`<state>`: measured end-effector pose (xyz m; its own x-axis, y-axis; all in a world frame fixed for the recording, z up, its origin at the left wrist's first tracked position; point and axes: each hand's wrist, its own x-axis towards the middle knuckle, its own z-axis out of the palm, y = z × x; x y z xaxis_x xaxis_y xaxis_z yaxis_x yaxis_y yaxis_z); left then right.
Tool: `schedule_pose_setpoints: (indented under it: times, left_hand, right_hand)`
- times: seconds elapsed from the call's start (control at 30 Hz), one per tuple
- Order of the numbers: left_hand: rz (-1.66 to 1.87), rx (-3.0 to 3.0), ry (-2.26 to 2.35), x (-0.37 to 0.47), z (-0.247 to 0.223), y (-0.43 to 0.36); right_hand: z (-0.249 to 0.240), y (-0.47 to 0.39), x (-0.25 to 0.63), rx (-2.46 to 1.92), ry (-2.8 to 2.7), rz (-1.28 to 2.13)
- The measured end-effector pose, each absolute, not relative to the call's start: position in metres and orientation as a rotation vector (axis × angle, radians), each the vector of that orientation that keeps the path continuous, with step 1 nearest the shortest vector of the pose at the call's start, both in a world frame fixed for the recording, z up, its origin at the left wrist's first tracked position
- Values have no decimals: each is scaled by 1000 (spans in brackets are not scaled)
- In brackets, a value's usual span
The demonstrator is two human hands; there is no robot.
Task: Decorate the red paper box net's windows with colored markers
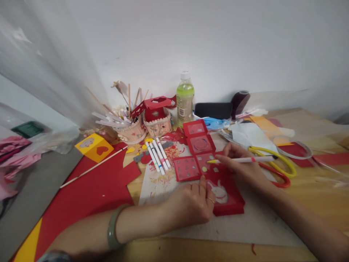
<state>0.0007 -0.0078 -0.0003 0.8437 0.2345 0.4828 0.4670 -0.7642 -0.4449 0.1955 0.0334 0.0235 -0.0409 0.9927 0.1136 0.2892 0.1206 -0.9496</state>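
Note:
A folded-out red paper box [201, 143] lies in front of me, its panels cut with small shapes over a clear backing. One panel has a white rabbit shape [219, 192]. My left hand [191, 202], with a green bangle on the wrist and a ring, has its fingers curled and pressed on the box beside the rabbit. My right hand [236, 158] is closed around a white marker [245, 159] with a yellow tip. That tip is over the middle panel, near a yellow-coloured cut-out [204, 169]. The right hand's lower fingers are partly hidden.
Several capped markers [158, 155] lie left of the box. Behind stand decorated pots [158, 125], a drink bottle [185, 100] and a black phone [213, 110]. Scissors [289, 169] with yellow and orange handles lie right. Red card [100, 182], a stick [92, 167] and a yellow box [95, 147] are left.

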Motion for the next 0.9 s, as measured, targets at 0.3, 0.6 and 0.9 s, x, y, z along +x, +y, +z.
schedule_pose_setpoints:
  times: [0.3, 0.6, 0.9]
  left_hand:
    - [-542, -2459, -513, 0, 3, -8]
    - [-521, -2464, -508, 0, 4, -9]
    - [-523, -2464, -508, 1, 3, -9]
  right_hand:
    - [23, 31, 190, -1284, -1662, 960]
    - [18, 30, 191, -1251, -1733, 973]
    - [21, 29, 191, -1266, -1740, 997]
